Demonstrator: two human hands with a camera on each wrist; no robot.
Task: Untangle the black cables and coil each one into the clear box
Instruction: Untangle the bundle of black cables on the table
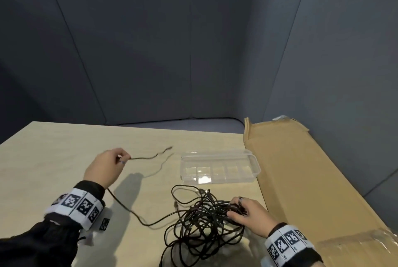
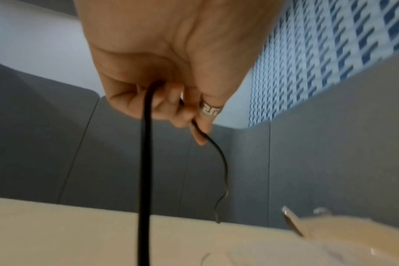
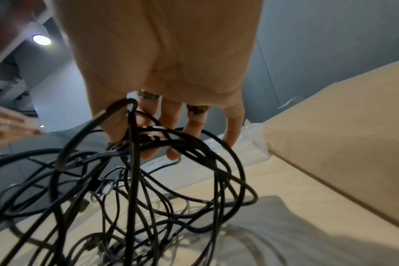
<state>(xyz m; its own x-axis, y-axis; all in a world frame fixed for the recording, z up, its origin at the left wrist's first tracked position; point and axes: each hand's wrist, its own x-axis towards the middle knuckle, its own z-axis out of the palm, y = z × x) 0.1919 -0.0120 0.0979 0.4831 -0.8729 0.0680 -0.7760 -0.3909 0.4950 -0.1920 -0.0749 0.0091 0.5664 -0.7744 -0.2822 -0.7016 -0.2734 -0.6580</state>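
My left hand [image 1: 119, 159] is raised over the table's left middle and grips one black cable [image 1: 150, 156]. The cable's short free end sticks out to the right, and its other part runs under my wrist down to the tangle of black cables [image 1: 202, 225] at the front. In the left wrist view the fingers [image 2: 171, 108] curl round this cable [image 2: 145, 162]. My right hand [image 1: 238, 210] holds several strands at the tangle's right side, with thumb and fingers [image 3: 171, 129] threaded among the loops [image 3: 134, 180]. The clear box [image 1: 219, 167] stands open behind the tangle, with nothing in it.
A long flattened cardboard box [image 1: 301, 176] lies along the right side of the light wooden table [image 1: 53, 148], close to the clear box [image 3: 239, 149]. Grey partition panels enclose the table at the back and sides.
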